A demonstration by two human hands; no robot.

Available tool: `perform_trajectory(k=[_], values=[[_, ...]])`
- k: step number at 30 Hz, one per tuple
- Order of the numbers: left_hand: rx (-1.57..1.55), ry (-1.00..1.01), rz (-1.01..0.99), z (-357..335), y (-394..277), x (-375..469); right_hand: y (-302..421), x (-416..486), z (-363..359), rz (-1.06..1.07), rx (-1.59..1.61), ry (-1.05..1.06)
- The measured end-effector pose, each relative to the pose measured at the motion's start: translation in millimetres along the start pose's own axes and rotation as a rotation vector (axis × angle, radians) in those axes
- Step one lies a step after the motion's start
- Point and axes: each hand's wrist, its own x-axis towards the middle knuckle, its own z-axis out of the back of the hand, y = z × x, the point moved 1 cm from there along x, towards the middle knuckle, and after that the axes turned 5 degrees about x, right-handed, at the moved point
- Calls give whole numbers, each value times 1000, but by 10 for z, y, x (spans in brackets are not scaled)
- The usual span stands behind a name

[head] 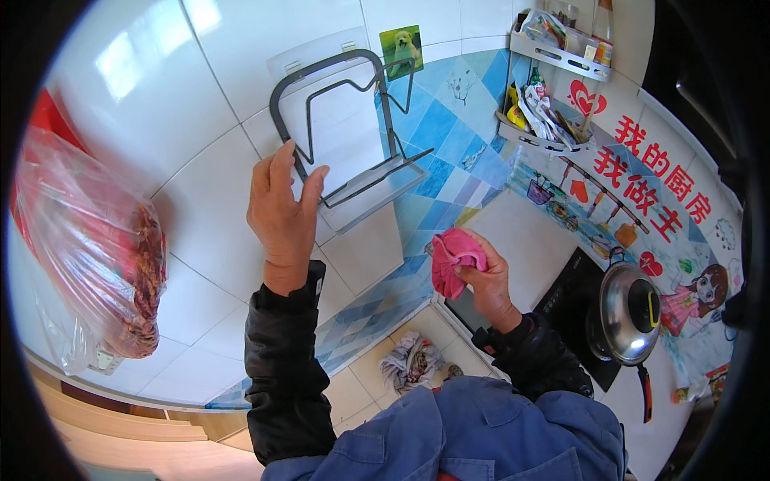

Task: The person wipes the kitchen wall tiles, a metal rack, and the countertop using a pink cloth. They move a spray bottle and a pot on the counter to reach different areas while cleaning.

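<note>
My right hand [492, 282] grips a crumpled pink cloth [454, 258], which bulges out past the fingers. My left hand [283, 207] is raised with thumb and fingers apart, and nothing is in it. Just beyond its fingertips, a dark metal wire rack [277, 105] hangs on the white tiled wall; whether the fingers touch the frame I cannot tell. A clear plastic tray [379, 195] sits at the foot of the rack, and no lid or board stands in the wires.
On the left hangs a clear plastic bag [78, 240] with dark reddish contents. A lidded metal pan [628, 312] stands on a black cooktop [568, 300] at right. Corner shelves [535, 135] hold packets. A bunched cloth or bag [412, 364] lies on the floor.
</note>
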Motion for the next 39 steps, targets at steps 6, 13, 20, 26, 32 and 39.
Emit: perform_trajectory(k=[6, 13, 20, 26, 32, 39], values=[[24, -50, -68, -238, 59, 62, 132, 336, 283, 109, -43, -10], [-28, -1, 33, -230, -22, 88, 268, 753, 397, 205, -153, -16], [-106, 12, 97, -230, -31, 57, 752, 1207, 87, 641, -501, 84], [-166, 62, 183, -254, -25, -118, 833, 1356, -139, 674, -455, 117], [-217, 39, 150, 1, -91, -555, 615, 1124, -66, 589, -486, 73], [-264, 487, -84, 108, -759, -1328, 132, 412, -262, 38, -221, 346]])
